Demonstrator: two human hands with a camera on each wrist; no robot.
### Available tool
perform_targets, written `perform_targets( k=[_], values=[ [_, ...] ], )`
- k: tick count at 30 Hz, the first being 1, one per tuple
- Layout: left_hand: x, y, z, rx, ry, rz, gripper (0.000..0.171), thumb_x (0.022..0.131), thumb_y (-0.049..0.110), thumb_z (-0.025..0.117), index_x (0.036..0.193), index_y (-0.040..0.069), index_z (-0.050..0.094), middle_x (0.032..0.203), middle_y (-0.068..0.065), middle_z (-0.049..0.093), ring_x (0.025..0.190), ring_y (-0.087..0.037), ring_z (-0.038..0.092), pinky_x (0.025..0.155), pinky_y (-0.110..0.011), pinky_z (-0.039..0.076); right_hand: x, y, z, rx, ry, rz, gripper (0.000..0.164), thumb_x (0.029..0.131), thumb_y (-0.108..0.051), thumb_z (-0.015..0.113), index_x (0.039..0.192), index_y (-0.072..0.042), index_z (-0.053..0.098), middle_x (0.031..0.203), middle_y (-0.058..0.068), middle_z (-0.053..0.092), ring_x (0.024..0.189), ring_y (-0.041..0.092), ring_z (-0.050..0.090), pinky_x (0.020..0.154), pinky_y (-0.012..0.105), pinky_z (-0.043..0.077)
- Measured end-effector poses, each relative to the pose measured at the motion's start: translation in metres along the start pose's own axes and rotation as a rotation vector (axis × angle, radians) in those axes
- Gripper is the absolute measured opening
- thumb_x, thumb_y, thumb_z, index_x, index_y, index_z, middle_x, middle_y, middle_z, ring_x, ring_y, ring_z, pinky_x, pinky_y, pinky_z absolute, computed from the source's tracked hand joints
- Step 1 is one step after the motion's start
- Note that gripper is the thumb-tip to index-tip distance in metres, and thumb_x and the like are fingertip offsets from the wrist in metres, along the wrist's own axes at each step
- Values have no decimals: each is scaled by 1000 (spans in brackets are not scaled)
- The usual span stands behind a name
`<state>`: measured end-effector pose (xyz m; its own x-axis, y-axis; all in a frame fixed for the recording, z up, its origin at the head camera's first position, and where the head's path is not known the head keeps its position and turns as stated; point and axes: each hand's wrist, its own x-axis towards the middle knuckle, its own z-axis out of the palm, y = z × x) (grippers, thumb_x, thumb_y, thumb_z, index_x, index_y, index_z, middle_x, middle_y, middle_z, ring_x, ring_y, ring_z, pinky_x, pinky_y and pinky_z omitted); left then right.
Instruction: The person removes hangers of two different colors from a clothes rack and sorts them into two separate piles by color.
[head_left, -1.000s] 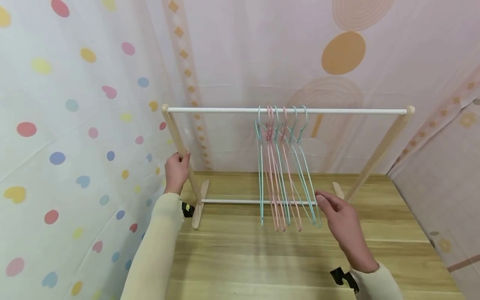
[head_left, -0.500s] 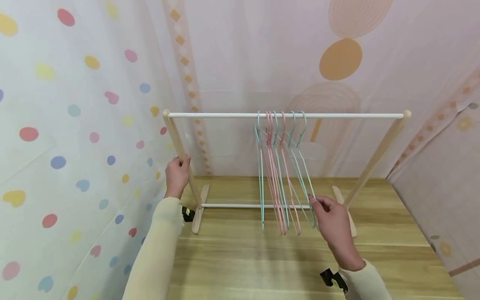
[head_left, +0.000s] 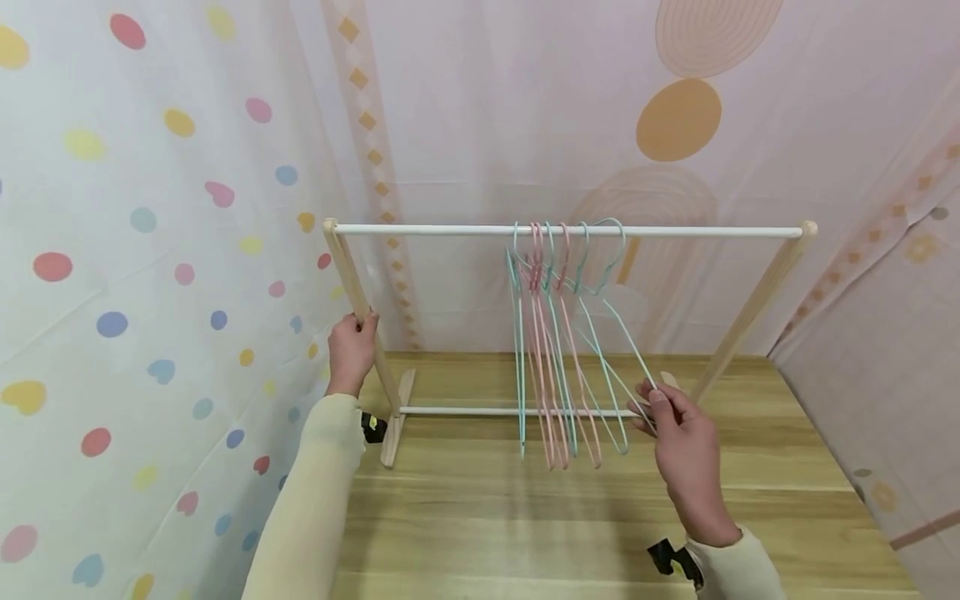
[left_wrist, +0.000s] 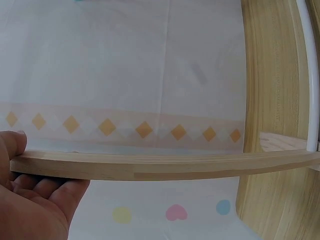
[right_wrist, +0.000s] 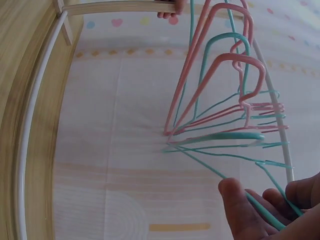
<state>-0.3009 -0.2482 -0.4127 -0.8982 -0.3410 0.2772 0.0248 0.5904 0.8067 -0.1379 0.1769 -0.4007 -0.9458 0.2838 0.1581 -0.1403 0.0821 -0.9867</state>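
Observation:
My left hand (head_left: 350, 357) grips the left wooden post (head_left: 348, 275) of a clothes rack, partway up. In the left wrist view the thumb lies above the post (left_wrist: 150, 168) and the fingers below it. My right hand (head_left: 688, 454) pinches the lower end of the rightmost mint-green hanger (head_left: 630, 340). That hanger's hook still sits over the white top rail (head_left: 435, 230), and its body is swung out to the right. Several other mint and pink hangers hang close together to its left, among them a pink hanger (right_wrist: 200, 90).
A thin white lower rail (head_left: 457, 410) joins the feet of the rack. The right wooden post (head_left: 757, 304) rises beyond my right hand. The rack stands on a wood-grain table (head_left: 450, 533). A dotted curtain (head_left: 172, 292) hangs close on the left, with patterned fabric behind.
My right hand first moved left to the end hanger and took hold of it, then drew its lower end right, away from the others. My left hand stays on the post.

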Motion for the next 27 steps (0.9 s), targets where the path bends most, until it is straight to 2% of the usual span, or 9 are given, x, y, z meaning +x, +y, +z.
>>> perform_targets(
  k=[6, 11, 16, 20, 23, 27],
  values=[
    [2, 1, -1, -4, 0, 0, 42, 103, 36, 49, 93, -3, 61, 73, -13, 49, 63, -27, 47, 55, -35, 41, 5, -6, -5, 122, 44, -15, 32, 102, -12, 51, 124, 11, 57, 113, 15, 63, 91, 16, 69, 78, 27, 53],
    [4, 2, -1, -15, 2, -3, 41, 102, 35, 50, 95, -3, 62, 73, -13, 49, 64, -27, 48, 56, -35, 42, 9, -11, -8, 208, 83, -67, 31, 100, -11, 54, 122, 11, 59, 106, 9, 67, 91, 19, 70, 77, 28, 53],
    [2, 2, -1, -16, -4, -2, 39, 103, 33, 50, 93, -2, 62, 70, -12, 47, 61, -27, 46, 54, -35, 41, 7, -16, -18, 282, 119, -91, 31, 99, -11, 56, 120, 11, 61, 106, 13, 68, 92, 23, 70, 77, 30, 53],
    [2, 2, -3, -18, -10, -2, 40, 103, 33, 50, 94, -3, 63, 69, -12, 47, 61, -26, 46, 52, -34, 40, 4, -17, -31, 383, 141, -83, 33, 97, -10, 58, 121, 13, 60, 103, 15, 70, 90, 25, 70, 76, 31, 53],
    [3, 2, -4, -11, -14, -1, 44, 103, 37, 48, 96, -3, 63, 70, -12, 48, 61, -26, 47, 52, -33, 41, 0, -14, -45, 517, 113, -73, 30, 97, -7, 58, 119, 13, 61, 102, 17, 70, 88, 27, 70, 77, 33, 53],
    [3, 1, -6, -9, -14, -1, 44, 103, 38, 48, 96, -3, 64, 69, -11, 48, 61, -25, 47, 52, -32, 41, -7, -6, -66, 704, -3, -71, 26, 98, -4, 54, 117, 12, 63, 102, 21, 69, 89, 32, 69, 79, 36, 52]
  ],
)
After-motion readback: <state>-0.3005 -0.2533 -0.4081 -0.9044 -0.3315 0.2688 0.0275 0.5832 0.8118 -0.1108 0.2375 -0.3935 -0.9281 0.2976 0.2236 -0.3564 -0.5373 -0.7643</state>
